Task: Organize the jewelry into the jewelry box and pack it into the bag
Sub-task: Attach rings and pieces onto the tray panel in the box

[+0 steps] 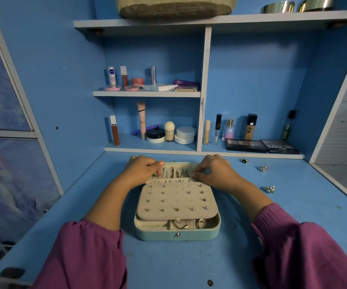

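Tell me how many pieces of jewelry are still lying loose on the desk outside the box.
3, all right of the jewelry box: a dark-stoned ring by the shelf edge, a spiky silver piece beside it, another spiky silver piece nearer. Arms may hide more.

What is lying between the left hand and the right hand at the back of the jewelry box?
In the head view, between the left hand and right hand hang thin chains above a gathered pocket in the jewelry box.
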`<control>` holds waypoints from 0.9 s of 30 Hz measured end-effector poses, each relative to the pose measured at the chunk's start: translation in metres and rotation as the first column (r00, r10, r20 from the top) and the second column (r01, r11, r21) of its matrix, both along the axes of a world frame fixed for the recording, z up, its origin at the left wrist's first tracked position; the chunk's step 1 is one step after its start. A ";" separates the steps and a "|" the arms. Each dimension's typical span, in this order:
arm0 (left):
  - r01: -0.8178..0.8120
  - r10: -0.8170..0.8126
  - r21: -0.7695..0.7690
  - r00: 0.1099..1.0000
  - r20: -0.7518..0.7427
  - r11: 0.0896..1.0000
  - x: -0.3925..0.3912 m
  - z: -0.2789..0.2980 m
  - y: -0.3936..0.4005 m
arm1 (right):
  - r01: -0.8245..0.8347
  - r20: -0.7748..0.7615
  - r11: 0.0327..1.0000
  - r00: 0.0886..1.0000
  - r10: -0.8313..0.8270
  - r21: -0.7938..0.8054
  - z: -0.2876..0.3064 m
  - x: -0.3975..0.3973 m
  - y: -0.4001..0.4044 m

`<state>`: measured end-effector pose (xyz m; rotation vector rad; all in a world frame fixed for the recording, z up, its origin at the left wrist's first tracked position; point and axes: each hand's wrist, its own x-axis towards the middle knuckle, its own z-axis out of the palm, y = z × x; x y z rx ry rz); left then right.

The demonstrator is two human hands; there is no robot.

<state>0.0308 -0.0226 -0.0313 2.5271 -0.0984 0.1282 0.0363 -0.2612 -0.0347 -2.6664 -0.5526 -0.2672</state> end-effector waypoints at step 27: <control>-0.078 0.063 -0.210 0.995 -0.074 0.975 -0.006 0.004 0.008 | 0.227 -0.276 0.894 0.953 -0.123 0.387 0.007 -0.005 -0.012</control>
